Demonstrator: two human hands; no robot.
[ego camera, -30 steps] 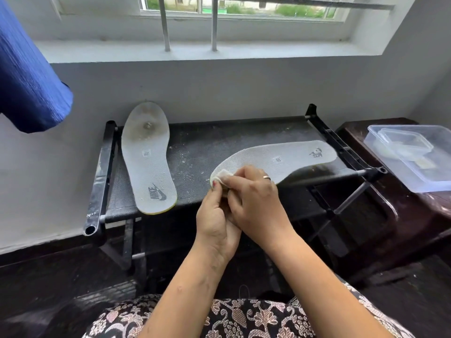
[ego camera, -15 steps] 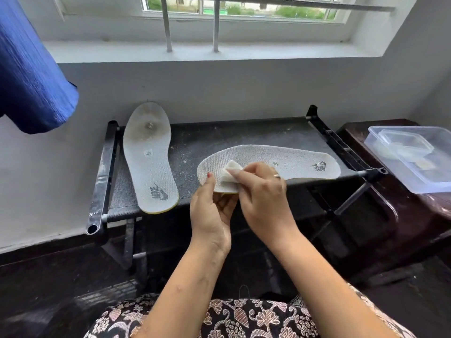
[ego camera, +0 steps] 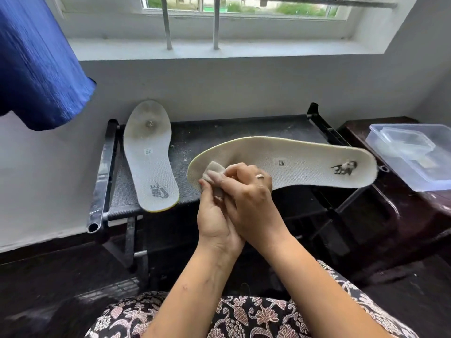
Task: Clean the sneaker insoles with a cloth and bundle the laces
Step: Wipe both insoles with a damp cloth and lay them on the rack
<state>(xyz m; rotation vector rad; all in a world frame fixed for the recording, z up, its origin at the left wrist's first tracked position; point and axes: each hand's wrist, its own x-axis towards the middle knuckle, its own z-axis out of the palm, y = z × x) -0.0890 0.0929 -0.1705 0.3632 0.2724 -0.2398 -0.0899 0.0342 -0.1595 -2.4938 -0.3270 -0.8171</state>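
A pale insole [ego camera: 300, 162] with a worn logo near its right end is held lengthwise above the black rack [ego camera: 244, 132], tilted toward me. My left hand [ego camera: 216, 220] grips its left end from below, thumb at the edge. My right hand [ego camera: 246, 191] pinches a small folded white cloth [ego camera: 213, 170] and presses it on the insole's left end. A second insole [ego camera: 151, 157] with a printed logo lies flat on the rack's left side, its far end against the wall. No laces are in view.
A clear plastic box [ego camera: 415, 154] with a smaller container inside sits on a dark wooden stand [ego camera: 390, 215] at the right. Blue fabric [ego camera: 36, 64] hangs at the upper left. The wall and a barred window ledge [ego camera: 207, 47] stand behind the rack.
The insole has risen off the rack and tilted its face toward me. My right hand with the cloth has stayed on the insole's left end.
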